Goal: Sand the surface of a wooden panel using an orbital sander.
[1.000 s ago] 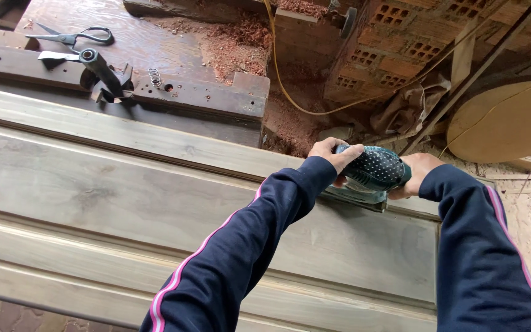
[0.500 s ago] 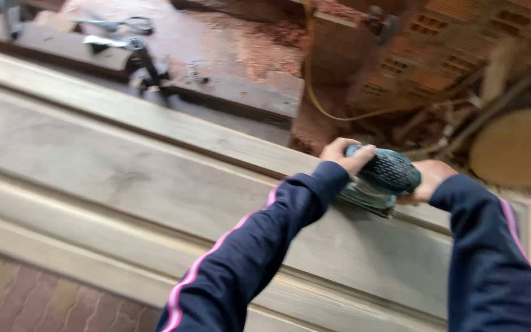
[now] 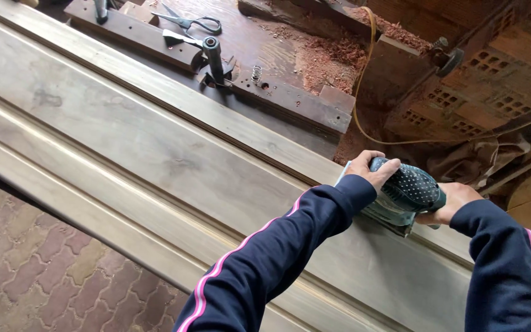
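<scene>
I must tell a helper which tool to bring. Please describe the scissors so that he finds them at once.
Look past the long grey wooden panel to the dark workbench behind it. The scissors lie flat near its far edge, slim metal blades with dark loop handles.

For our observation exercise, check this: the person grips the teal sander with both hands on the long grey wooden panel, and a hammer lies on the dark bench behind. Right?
Not quite. In the head view, scissors, not a hammer, lie on the dark bench. The rest holds: left hand and right hand grip the teal sander on the grey wooden panel.
</scene>
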